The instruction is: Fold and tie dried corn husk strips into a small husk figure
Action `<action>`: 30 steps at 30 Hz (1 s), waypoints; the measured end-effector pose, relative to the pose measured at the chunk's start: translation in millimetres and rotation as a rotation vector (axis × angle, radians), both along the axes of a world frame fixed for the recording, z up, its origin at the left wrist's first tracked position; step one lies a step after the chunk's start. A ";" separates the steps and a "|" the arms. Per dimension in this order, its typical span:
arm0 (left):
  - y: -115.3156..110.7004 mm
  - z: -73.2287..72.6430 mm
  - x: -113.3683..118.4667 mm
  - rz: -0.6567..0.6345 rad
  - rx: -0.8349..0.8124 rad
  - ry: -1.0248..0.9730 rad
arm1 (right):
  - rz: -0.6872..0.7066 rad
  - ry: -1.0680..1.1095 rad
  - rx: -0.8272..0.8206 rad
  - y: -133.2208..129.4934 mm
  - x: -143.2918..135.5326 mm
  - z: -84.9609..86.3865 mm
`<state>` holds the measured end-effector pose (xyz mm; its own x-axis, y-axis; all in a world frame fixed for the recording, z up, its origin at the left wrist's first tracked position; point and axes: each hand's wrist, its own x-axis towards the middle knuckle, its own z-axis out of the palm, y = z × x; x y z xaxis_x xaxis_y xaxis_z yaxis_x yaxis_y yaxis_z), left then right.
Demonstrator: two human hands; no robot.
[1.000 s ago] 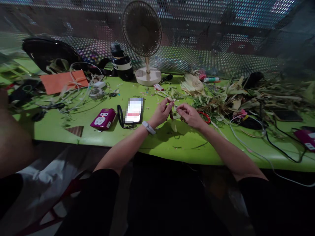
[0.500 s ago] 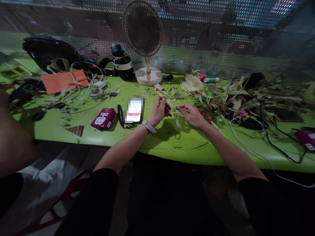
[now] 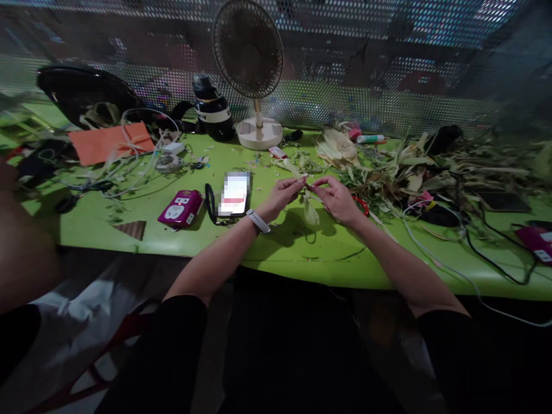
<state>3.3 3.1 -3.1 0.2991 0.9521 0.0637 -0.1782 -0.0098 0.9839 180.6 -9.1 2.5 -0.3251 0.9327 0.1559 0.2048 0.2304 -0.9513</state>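
Above the green table (image 3: 207, 238), my left hand (image 3: 284, 195) pinches a pale green, leafy strip that looks like a corn husk (image 3: 311, 213). It sticks out above the fingertips and hangs below them. From the right, my right hand (image 3: 338, 200) has its thumb and forefinger pressed together at the same piece, close to the left fingertips. What exactly lies between the right fingertips is too small to make out. Beside my right wrist lies a red ring-shaped thing (image 3: 361, 205), partly hidden by the hand.
Dried husks and stems (image 3: 397, 172) are heaped at the right, with cables among them. A fan (image 3: 259, 135) and a black bottle (image 3: 215, 118) stand at the back. Left of my hands lie a phone (image 3: 236, 192) and a purple socket box (image 3: 180, 210). Another person's arm (image 3: 26, 241) reaches in at far left.
My left hand has turned, its fingers now pointing right toward the right fingertips. The leafy piece hangs lower and spreads wider below the hands. My right hand has barely moved.
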 end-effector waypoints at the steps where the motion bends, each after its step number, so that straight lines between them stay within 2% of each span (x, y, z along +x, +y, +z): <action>1: 0.5 0.1 -0.6 -0.001 -0.010 0.000 | 0.001 -0.003 0.001 -0.6 0.0 0.7; 5: 1.6 -0.3 -3.3 -0.012 -0.042 0.019 | -0.016 0.004 0.003 -1.6 -0.2 0.9; 10: 1.4 0.3 -6.8 -0.230 0.041 0.126 | -0.070 -0.008 0.028 2.5 3.6 -3.9; 14: -0.4 0.1 -7.1 -0.263 0.055 0.199 | -0.133 -0.130 0.154 7.2 9.8 -2.8; 17: -3.0 -0.7 -4.7 -0.323 0.048 0.235 | -0.096 -0.181 0.215 9.1 10.3 0.0; 21: -7.2 -1.7 0.8 -0.420 0.062 0.250 | -0.008 -0.057 0.095 8.5 3.8 -1.1; 25: -11.3 -2.3 4.3 -0.497 0.075 0.271 | -0.075 0.090 0.008 8.2 -0.9 -5.2; 30: -13.7 -3.4 5.3 -0.581 0.063 0.295 | -0.083 0.081 -0.003 9.3 -0.8 -6.7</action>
<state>8.6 -10.6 -6.6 0.7773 0.6272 -0.0491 0.1051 -0.0525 0.9931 179.8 0.2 -4.2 -0.2332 0.9564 0.1756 0.1455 0.2129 -0.9662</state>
